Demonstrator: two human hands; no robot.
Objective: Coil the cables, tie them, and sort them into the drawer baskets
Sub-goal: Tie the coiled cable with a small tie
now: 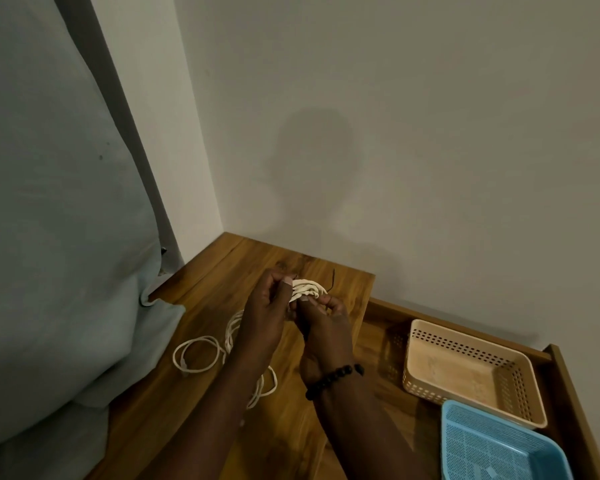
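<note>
Left hand (pixel 262 315) and right hand (pixel 323 327) both pinch a coiled white cable (pixel 307 289) held above the wooden top (pixel 201 299), more white cables (pixel 198 353) lying below-left, beige basket (pixel 471 344) and blue basket (pixel 499 441) to their right

the coiled cable (pixel 307 289) is cream white, one basket (pixel 471 372) peach with slotted walls, the other basket (pixel 499 445) light blue mesh, the wooden top (pixel 201 299) grained brown.

2 loose cables (pixel 201 355) lie on the tabletop (pixel 194 296); right of it, 2 baskets (pixel 471 372) sit in the drawer (pixel 565 368).
</note>
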